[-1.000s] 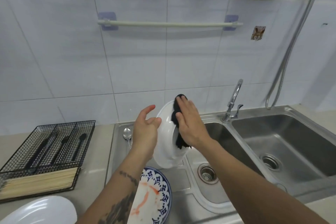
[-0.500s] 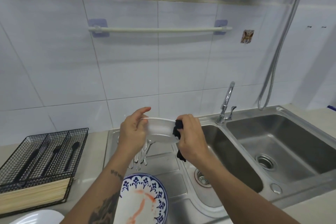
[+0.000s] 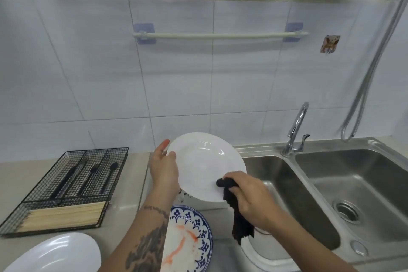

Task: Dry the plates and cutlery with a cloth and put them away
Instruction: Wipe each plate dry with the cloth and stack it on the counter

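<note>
Far left, on the beige counter [image 3: 130, 174]: one black wire-mesh cutlery tray [image 3: 66, 187]. Its three long upper compartments hold dark-handled utensils [image 3: 92, 180], roughly one per slot; exact kinds too blurred to tell. The wide front compartment holds a bundle of pale wooden chopsticks [image 3: 64, 216] lying crosswise; count not readable.

Bottom left corner: one plain white plate [image 3: 55, 254] lying flat on the counter, glossy, partly cut off by the frame edge.

Centre: left hand [image 3: 164, 170] grips the left rim of a round glossy white plate [image 3: 203, 161], thumb over the front face, fingers behind. The plate is held in the air above the drainboard, tilted so its inner face looks toward the camera. Surface clean, with light reflections near the upper rim.

Below it, on the steel drainboard [image 3: 223, 256]: one white plate with a blue patterned border [image 3: 194, 234], smeared with an orange-red streak. Some metal cutlery shows under the held plate, mostly hidden.

Right hand [image 3: 247, 199] is closed around a dark cloth [image 3: 238, 223], pressing its bunched end against the plate's lower right face; the rest of the cloth hangs down.

Right: stainless steel double sink [image 3: 291, 159], two basins, each with one drain. One chrome tap [image 3: 297, 128] stands behind the divider. Plates in view: three.
</note>
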### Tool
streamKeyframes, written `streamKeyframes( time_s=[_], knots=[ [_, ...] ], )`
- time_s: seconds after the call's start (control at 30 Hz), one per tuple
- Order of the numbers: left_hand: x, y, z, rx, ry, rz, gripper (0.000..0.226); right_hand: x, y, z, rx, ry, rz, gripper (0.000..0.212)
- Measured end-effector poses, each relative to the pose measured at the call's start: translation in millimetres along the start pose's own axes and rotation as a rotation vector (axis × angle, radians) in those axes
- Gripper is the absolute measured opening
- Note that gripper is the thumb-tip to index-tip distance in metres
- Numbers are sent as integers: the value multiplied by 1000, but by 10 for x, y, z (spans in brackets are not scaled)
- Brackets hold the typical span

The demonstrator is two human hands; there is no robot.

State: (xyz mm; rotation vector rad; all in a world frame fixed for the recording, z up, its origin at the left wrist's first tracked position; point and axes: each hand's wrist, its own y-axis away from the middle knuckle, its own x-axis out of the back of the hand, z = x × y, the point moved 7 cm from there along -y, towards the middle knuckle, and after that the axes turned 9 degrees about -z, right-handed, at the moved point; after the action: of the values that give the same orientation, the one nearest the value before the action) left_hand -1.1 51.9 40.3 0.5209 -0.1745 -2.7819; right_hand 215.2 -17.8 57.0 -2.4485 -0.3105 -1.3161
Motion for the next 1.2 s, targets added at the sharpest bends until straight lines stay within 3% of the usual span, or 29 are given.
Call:
streamKeyframes(
  time_s=[0.17, 0.3, 0.43, 0.57, 0.8, 1.0, 1.2],
  knots=[
    [-225, 261, -73, -75, -99, -49, 39, 9, -239, 323, -174, 24, 84, 24],
    [-478, 458, -179, -118, -175, -119, 39, -182, -385, 207, -70, -56, 107, 30],
    [-446, 555, -218, -100, -115, -27, 36, -169, -383, 57, 67, -80, 176, 34],
    [-253, 602, -248, -70, -139, 64, 34, 54, -420, 250, -12, -204, 363, 30],
    [-47, 578, -198, -112, -52, 130, 32, -473, -353, 69, 122, 27, -153, 51],
    [275, 527, 11, -111, 2, 39, 31, -582, -566, -378, 90, 164, -77, 60],
    [1018, 434, 339, -152, 22, 52, 32, -1000, -481, -1120, 349, 162, -179, 54]
  ],
)
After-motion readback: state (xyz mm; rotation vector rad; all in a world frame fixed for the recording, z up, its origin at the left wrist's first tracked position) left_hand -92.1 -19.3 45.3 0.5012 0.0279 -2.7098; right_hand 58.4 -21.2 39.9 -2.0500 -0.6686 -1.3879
